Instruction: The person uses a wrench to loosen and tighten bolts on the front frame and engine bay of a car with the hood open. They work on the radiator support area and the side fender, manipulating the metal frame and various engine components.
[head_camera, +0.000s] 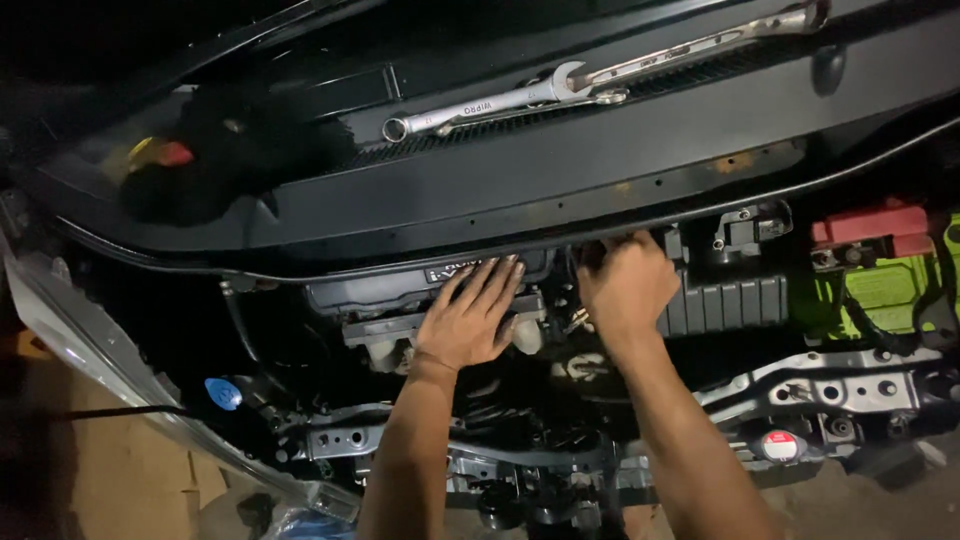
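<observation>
Under the raised hood, left hand lies flat, fingers spread, on engine cover; right hand curled, grip contents hidden.

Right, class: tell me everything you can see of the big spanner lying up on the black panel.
The spanner is a long combination type in bright, silvery metal: a ring end at the left, an open jaw at the right. It lies flat, tilted slightly, on the black cowl panel above the engine bay. Its open end meets a second spanner lying beyond it. Neither hand touches it.
</observation>
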